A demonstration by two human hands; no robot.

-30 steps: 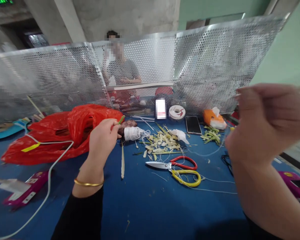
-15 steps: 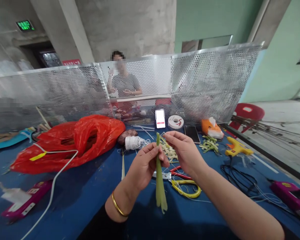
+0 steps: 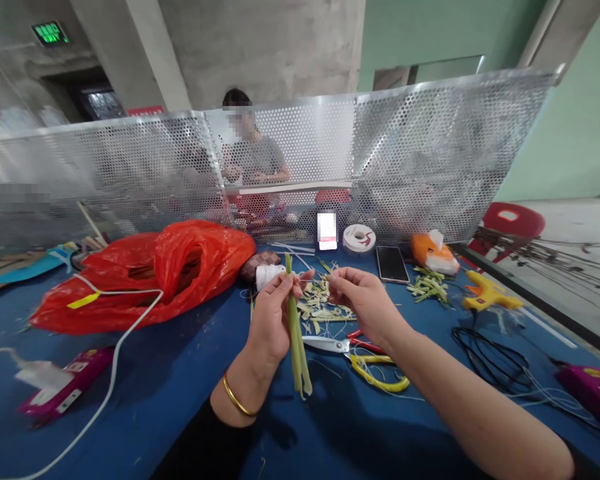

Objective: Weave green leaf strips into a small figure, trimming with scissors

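- Green leaf bundle (image 3: 300, 347): held above the middle of the worktop (image 3: 190, 380), its narrow tip pointing up and away, its wider, split end hanging down toward the person.
- Left hand (image 3: 273, 320): gripping the bundle near its upper end between thumb and fingers; a gold bracelet (image 3: 237, 400) circles the wrist.
- Right hand (image 3: 363, 297): just to the right of the bundle, apart from it, thumb and fingertips pinched together on what looks like a fine thread (image 3: 314, 279) running toward the left hand; it is too thin to follow fully.
- Scissors (image 3: 325, 344): lying on the worktop below the right hand, blades pointing left, one handle red, the other yellow.
- Pale leaf scraps (image 3: 325, 310): scattered behind the scissors, between and beyond the hands.
- White thread spool (image 3: 269, 275): just behind the left hand, partly hidden, beside a brown checked pouch (image 3: 253, 267).
- Red plastic bag (image 3: 105, 273): spread over the left part of the worktop.
- Farther back: a white ribbon roll (image 3: 359, 239), a dark phone (image 3: 393, 264) and an orange tissue packet (image 3: 434, 255).
- Right side: a yellow glue gun (image 3: 493, 297) near coiled black cable (image 3: 480, 353).
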